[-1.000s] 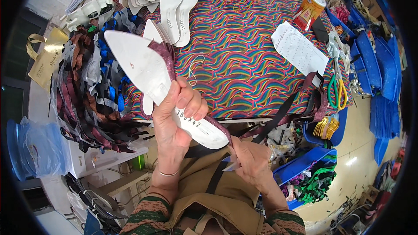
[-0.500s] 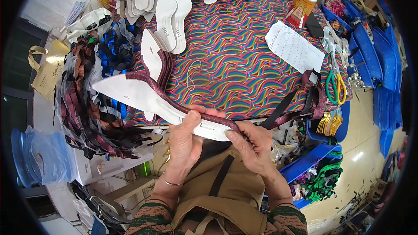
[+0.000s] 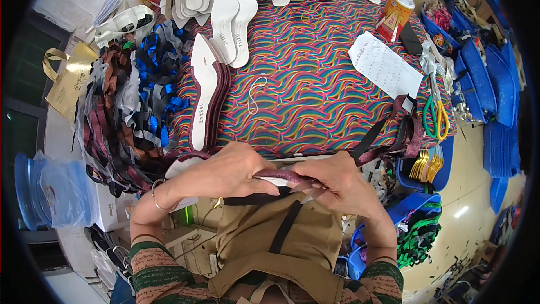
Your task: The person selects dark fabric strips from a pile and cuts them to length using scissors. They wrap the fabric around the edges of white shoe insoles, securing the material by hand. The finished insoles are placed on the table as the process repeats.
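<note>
Between my hands is a white shoe insole (image 3: 277, 181) with a shiny burgundy strip (image 3: 289, 175) along its edge, now tilted nearly edge-on. My left hand (image 3: 239, 170) is closed over the insole's middle, hiding much of it; a white end pokes out left of the wrist. At the other end, my right hand (image 3: 336, 183) pinches the burgundy strip where it meets the insole; its fingertips are partly smeared. Just beyond my left hand stands a stack of burgundy-edged insoles (image 3: 203, 98) on the patterned table cloth (image 3: 304, 84).
Plain white insoles (image 3: 225, 19) pile up at the back. Ribbon strips hang in a bundle (image 3: 124, 112) at left. To the right lie a paper sheet (image 3: 388, 67), scissors (image 3: 435, 112), a bottle (image 3: 396, 11) and dark strips (image 3: 402, 129). Blue bins (image 3: 498, 73) stand beyond.
The held insole has been tipped from lying face-up to nearly edge-on and brought lower. My left hand has turned over, knuckles up. The edged stack now shows fully.
</note>
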{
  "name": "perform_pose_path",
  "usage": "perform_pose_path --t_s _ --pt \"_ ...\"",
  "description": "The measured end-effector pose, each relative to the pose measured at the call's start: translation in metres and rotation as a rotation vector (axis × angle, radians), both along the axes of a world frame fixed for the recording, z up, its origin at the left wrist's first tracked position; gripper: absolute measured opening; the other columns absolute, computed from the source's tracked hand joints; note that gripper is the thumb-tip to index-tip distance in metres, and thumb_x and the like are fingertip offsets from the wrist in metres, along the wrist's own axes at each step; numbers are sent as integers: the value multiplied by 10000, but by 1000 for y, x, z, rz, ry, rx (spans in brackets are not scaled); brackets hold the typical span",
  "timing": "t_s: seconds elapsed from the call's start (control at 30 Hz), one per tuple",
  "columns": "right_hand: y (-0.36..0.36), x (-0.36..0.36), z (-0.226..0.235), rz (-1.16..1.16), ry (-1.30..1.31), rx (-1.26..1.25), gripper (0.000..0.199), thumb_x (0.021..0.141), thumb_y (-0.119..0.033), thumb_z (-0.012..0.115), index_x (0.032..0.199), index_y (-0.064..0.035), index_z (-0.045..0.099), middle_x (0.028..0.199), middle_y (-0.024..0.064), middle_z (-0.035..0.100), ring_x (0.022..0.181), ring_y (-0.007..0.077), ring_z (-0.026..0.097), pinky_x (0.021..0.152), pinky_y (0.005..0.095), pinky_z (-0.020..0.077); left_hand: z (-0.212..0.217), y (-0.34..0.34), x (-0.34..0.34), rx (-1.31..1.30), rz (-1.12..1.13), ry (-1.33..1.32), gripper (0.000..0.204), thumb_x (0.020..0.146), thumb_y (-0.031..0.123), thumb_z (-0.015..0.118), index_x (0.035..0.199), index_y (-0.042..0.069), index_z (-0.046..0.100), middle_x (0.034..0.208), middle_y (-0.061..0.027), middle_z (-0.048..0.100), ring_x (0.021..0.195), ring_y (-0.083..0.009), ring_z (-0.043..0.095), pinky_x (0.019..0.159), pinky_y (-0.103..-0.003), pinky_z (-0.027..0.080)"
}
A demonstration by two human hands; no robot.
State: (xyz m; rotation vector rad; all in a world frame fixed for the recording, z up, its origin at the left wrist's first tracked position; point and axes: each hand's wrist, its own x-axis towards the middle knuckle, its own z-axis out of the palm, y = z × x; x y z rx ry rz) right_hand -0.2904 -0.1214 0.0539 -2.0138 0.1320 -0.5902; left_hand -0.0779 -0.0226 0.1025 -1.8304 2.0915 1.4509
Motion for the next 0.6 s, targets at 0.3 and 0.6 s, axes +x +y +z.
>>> perform_pose_path --t_s 0.3,0.6 --pt "-31 14 0 384 40 576 255 776 -110 780 974 27 697 813 31 698 541 21 428 466 224 299 55 22 -8 -670 -110 -430 325 606 70 662 927 48 613 753 -67 541 726 -264 599 634 -378 449" --pt "-27 -26 10 -102 -22 795 109 804 -20 748 859 15 661 781 14 652 642 36 554 557 194 424 21 35 -10 -335 358 285 360 842 147 718 1151 -22 643 925 -121 703 746 -212 659 689 -301 507"
